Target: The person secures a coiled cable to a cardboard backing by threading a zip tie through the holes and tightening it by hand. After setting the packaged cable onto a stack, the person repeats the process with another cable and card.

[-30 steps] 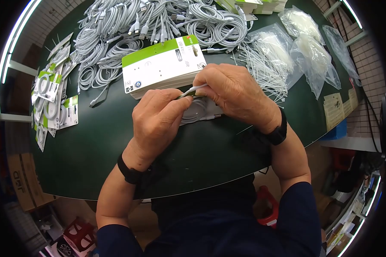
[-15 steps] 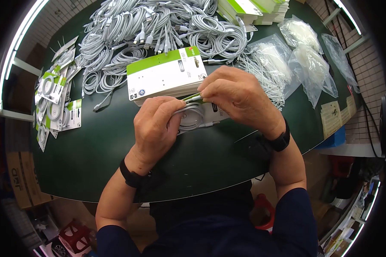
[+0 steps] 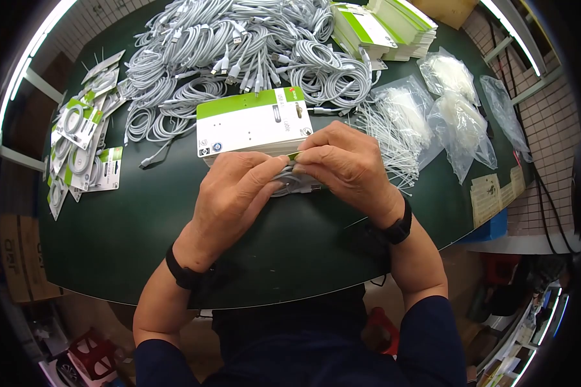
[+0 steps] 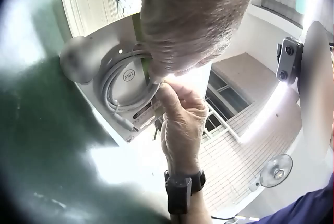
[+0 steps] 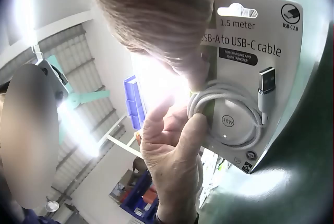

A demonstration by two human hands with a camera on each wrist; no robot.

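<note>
I see the left hand (image 3: 229,190) and right hand (image 3: 350,161) nearly meeting; both sets of fingers pinch the coiled cable (image 4: 108,86) at the card's (image 5: 284,28) edge.

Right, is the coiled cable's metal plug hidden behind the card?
No, the metal plug shows on the printed face of the card, beside the coil.

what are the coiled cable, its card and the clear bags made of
Cable: likely matte plastic, bending in smooth loops; braiding can't be ruled out.
Card: probably smooth paperboard, flat and printed.
Bags: seemingly thin glossy plastic film, crinkled and see-through.
</note>
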